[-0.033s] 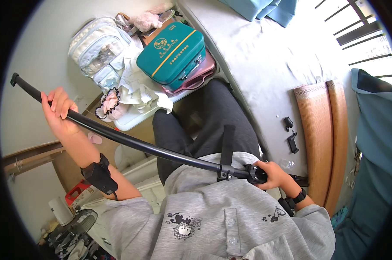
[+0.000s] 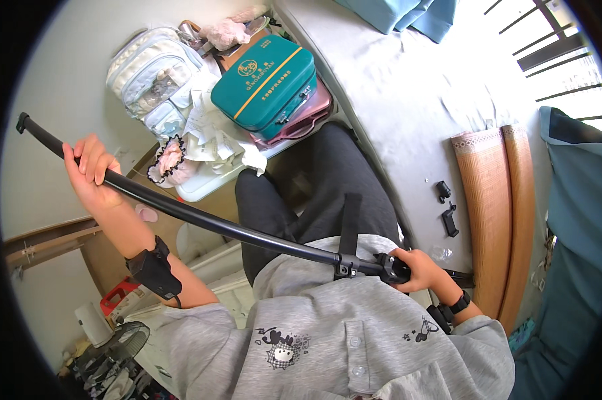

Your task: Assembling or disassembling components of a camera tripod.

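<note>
A long black pole (image 2: 227,229) runs slantwise across my lap, bowed in this wide view. Close to its upper, far-left end, my left hand (image 2: 93,170) wraps its fingers round the tube. A small black cap (image 2: 23,123) tips that end. Towards the other end, against my grey shirt, a black clamp (image 2: 346,266) with screws sits on the pole. My right hand (image 2: 417,270) is closed on the pole's lower end, beside a second black clamp (image 2: 385,267); part of its grip is hidden. A black strap (image 2: 349,220) hangs over my lap near the first clamp.
To my right, a grey-sheeted bed (image 2: 394,100) holds two small black fittings (image 2: 443,191) and rolled brown mats (image 2: 484,213). Ahead are a green case (image 2: 264,83), crumpled papers (image 2: 211,130) and a pale backpack (image 2: 151,73). A fan (image 2: 129,340) stands at lower left.
</note>
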The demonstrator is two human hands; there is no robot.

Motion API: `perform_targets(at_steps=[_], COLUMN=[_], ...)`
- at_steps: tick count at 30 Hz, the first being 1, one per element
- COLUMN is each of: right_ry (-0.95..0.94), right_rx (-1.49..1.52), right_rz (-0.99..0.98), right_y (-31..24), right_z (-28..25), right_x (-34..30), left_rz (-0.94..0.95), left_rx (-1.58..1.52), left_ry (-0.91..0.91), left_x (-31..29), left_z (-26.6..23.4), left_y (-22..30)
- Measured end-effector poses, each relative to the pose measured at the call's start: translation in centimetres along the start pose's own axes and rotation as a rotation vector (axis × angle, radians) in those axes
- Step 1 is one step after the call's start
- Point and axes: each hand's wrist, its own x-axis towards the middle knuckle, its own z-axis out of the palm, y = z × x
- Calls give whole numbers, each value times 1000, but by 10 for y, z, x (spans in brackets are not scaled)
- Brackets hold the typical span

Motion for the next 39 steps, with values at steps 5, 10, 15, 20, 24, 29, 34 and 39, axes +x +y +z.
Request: perform_targets(at_steps=[5, 10, 15, 20, 24, 29, 34, 39], right_ry=[20, 8, -1, 1, -18, -10, -18, 1], right_rx=[19, 21, 14, 26, 17, 50, 47, 43], right_rz=[-8, -15, -20, -29, -2, -19, -18, -18], right_y=[5, 4, 9, 4, 5, 6, 11, 8], right_z=[3, 1, 2, 2, 2, 2, 3, 3], right_x=[-1, 1, 0, 0, 0, 0, 1, 1], left_rz=[-2, 41, 69, 40, 13, -13, 63, 181], left_rx=[-205, -175, 13, 56, -55, -393, -661, -63], left_ry=[-181, -107, 126, 372, 150, -174, -483, 253], left_x=[-2, -13, -11, -1, -1, 5, 2, -3], left_z=[0, -8, -12, -14, -18, -18, -14, 2], left_y=[-16, -10, -9, -25, -27, -36, -43, -54])
